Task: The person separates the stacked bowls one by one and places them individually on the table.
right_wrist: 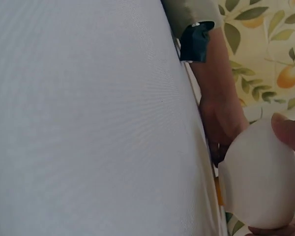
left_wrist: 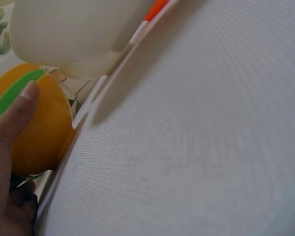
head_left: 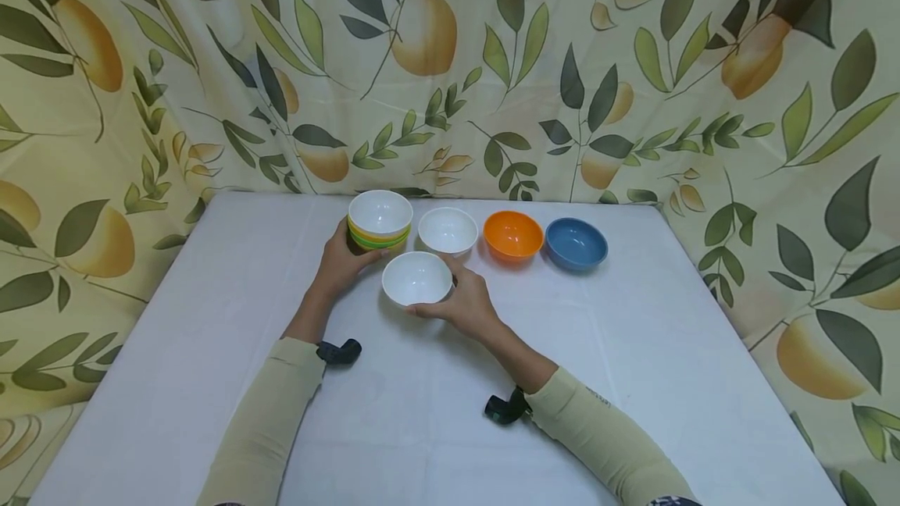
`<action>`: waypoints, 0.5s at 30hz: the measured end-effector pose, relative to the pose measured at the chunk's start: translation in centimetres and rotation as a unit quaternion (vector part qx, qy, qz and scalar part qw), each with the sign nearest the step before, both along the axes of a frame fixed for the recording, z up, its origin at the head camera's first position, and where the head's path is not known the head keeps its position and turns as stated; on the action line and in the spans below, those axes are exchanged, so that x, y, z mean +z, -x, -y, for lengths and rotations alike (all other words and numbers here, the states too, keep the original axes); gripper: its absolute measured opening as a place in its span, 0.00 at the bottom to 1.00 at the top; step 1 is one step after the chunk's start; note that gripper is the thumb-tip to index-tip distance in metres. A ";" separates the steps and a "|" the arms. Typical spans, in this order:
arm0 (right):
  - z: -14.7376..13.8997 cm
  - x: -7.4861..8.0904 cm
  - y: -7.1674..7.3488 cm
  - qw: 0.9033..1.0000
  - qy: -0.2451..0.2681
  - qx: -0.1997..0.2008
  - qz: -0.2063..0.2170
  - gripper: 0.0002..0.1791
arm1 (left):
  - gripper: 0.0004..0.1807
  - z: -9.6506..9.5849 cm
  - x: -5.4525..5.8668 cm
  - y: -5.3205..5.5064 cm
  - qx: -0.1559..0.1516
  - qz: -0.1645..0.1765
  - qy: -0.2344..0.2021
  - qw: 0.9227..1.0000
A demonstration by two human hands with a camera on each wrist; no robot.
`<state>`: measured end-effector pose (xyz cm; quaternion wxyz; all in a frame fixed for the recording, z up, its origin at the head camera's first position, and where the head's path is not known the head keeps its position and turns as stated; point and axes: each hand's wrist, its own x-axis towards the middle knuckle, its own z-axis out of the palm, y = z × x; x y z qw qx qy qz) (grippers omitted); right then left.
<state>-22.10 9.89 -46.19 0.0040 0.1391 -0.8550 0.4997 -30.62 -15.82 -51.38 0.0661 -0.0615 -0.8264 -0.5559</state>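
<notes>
At the left end of a row of bowls, my left hand (head_left: 339,262) grips a stack of nested bowls (head_left: 380,213). White is on top, with green and yellow rims below it. In the left wrist view the thumb presses the side of this stack (left_wrist: 44,123). My right hand (head_left: 473,300) holds a single white bowl (head_left: 417,278) by its rim and side, in front of the row and close to the stack. The right wrist view shows that white bowl (right_wrist: 263,177) upright between thumb and fingers, raised off the table.
Right of the stack, another white bowl (head_left: 448,230), an orange bowl (head_left: 513,236) and a blue bowl (head_left: 576,244) stand in a row near the back edge. A white cloth covers the table (head_left: 422,412). Behind it hangs a fruit-and-leaf patterned curtain (head_left: 450,115).
</notes>
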 end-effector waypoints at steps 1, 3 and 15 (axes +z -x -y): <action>0.0 -0.1 0.0 1.000 0.001 0.001 0.001 0.54 | 0.58 0.0 0.0 0.0 0.000 0.000 0.000 1.000; -0.1 -0.2 0.1 1.000 -0.001 0.003 0.001 0.54 | 0.58 0.0 0.0 0.1 0.000 -0.001 0.002 1.000; -0.3 -0.6 0.5 0.999 -0.029 0.019 0.016 0.60 | 0.58 -0.1 0.0 0.0 -0.004 -0.008 -0.003 1.000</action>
